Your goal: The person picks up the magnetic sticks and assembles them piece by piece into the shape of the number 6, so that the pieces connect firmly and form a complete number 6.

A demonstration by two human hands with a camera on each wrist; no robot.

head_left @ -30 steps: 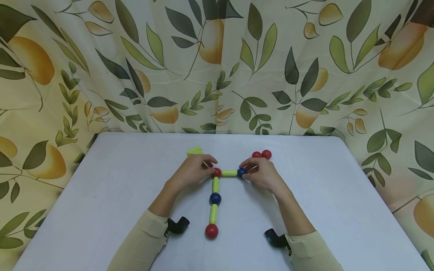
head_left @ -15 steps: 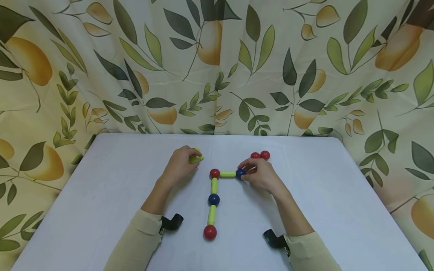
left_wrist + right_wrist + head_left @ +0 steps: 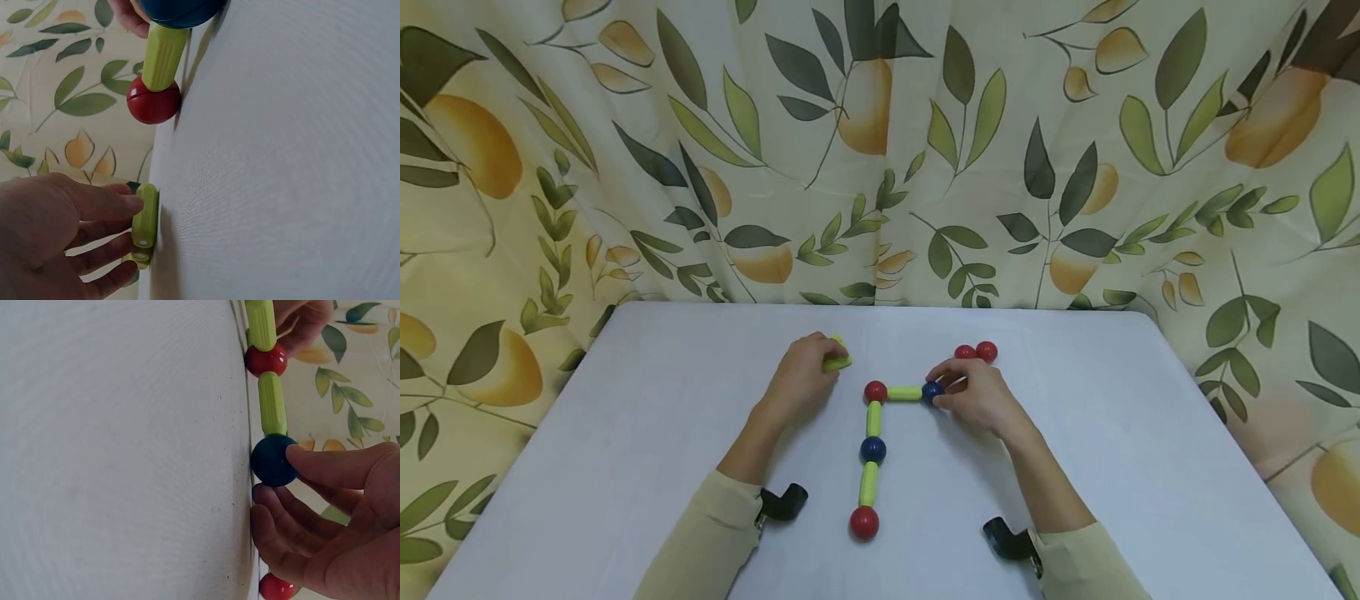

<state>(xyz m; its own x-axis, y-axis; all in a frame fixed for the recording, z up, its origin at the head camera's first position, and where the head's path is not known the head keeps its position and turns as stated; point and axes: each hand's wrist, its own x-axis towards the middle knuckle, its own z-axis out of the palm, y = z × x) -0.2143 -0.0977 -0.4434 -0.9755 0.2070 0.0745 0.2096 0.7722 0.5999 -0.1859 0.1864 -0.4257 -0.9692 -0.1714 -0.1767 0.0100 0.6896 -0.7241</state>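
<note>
- glossy dark blue ball [image 3: 932,392]: on the table, at the right end of a rod-and-ball assembly; right hand [image 3: 979,395] grasps it between thumb and fingers, hiding part of it.
- ridged yellow-green rod [image 3: 145,219]: left of the assembly, pinched by left hand [image 3: 803,368]; similar rods [image 3: 142,254] just beside it, their count unclear.
- assembly: a horizontal yellow-green rod [image 3: 904,393] joins the blue ball to a glossy red corner ball [image 3: 876,392]; from there a line runs toward the person through a second dark blue ball [image 3: 872,450] to a red end ball [image 3: 864,523].
- two loose red balls [image 3: 987,352]: just beyond the right hand, side by side.
- sleeves [image 3: 707,529]: beige, a black wrist device [image 3: 785,502] at each.
- table [image 3: 647,433]: flat, white.
- curtain [image 3: 820,183]: behind the table, cream, printed with leaves and orange fruit.
</note>
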